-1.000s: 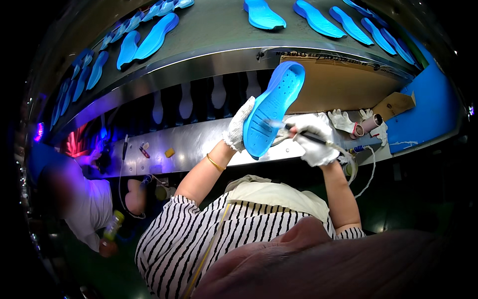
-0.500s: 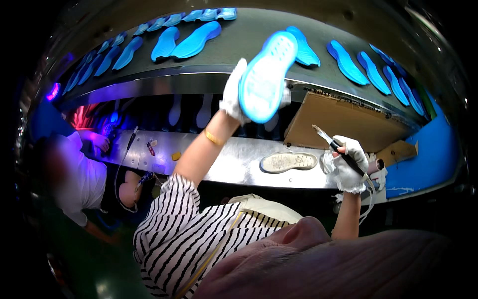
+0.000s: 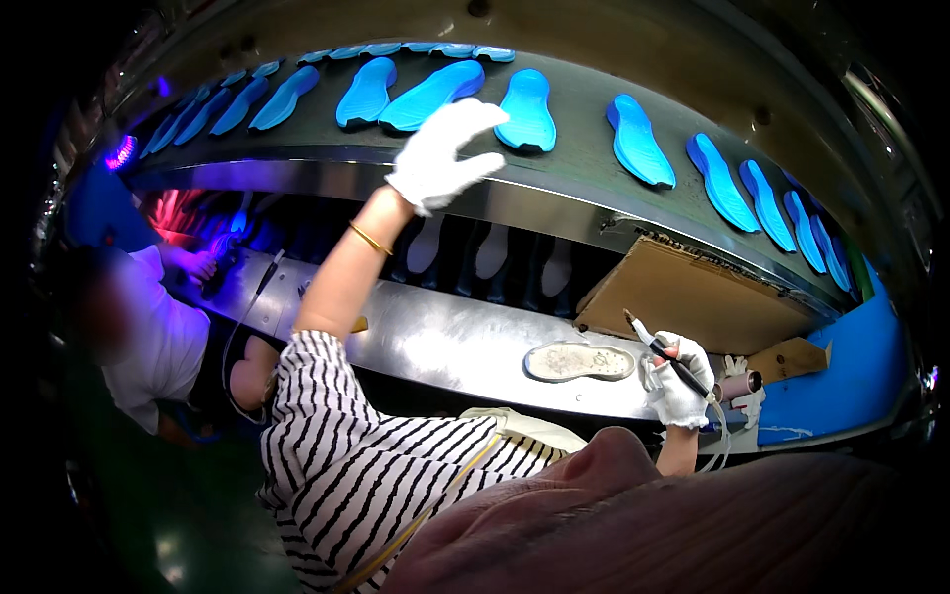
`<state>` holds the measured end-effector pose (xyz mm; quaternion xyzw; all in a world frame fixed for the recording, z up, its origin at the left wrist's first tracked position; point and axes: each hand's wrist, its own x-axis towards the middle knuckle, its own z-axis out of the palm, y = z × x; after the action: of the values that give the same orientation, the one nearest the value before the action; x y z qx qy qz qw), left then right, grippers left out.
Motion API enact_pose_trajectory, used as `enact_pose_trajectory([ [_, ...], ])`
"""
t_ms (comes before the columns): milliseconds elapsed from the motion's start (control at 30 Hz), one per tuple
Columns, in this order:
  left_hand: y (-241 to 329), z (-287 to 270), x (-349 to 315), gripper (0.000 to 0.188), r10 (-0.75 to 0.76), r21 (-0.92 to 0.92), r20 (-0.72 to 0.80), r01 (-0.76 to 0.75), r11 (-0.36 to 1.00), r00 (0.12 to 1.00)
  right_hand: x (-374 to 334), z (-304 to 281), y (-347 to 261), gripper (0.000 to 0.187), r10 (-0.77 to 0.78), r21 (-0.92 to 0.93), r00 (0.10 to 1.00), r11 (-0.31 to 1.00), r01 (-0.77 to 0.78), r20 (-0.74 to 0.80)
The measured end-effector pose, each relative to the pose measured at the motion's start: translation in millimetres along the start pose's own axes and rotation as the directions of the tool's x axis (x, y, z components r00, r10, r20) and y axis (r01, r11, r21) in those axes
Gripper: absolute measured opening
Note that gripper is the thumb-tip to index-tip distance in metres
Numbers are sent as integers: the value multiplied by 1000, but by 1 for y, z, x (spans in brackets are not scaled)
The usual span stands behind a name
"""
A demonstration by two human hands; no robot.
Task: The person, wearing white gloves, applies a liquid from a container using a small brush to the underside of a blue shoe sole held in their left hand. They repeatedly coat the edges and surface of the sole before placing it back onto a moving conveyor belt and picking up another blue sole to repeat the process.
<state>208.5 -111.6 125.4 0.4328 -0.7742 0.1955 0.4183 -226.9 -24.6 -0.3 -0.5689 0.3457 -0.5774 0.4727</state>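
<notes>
Dark belt [image 3: 577,124] carries blue soles [image 3: 527,111] | left hand [image 3: 440,158], fingers spread, empty, at belt's near edge; I'd lift clear without nudging soles | right hand [image 3: 681,391] grips brush [image 3: 650,340]

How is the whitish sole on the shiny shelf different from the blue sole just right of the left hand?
The whitish sole is pale with darker marks; the blue sole is bright blue.
The whitish sole lies on the metal shelf; the blue sole is on a dark surface.
The whitish sole runs sideways in the picture; the blue sole runs up and down.
Both are foot-shaped.
</notes>
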Motion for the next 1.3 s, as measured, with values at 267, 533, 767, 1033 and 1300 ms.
enact_pose_trajectory([
  [267,-161,-55,-35,48,-497,342,411,376,861,764,13,54,-4,21,-63,-44,997,997,65,49],
  [533,-148,-68,-37,25,-533,594,144,358,721,834,7,60,2,21,-125,-241,991,962,130,36],
  [767,-57,-68,-38,19,-538,-663,-350,203,720,767,5,36,17,19,-10,-141,1000,990,14,26],
  [1033,7,-118,-30,47,-377,-986,-167,-157,59,911,2,17,27,24,84,91,993,993,-76,-86],
  [1300,127,57,-127,68,-147,-406,696,217,-887,703,-10,38,8,18,99,51,995,994,-97,-29],
])
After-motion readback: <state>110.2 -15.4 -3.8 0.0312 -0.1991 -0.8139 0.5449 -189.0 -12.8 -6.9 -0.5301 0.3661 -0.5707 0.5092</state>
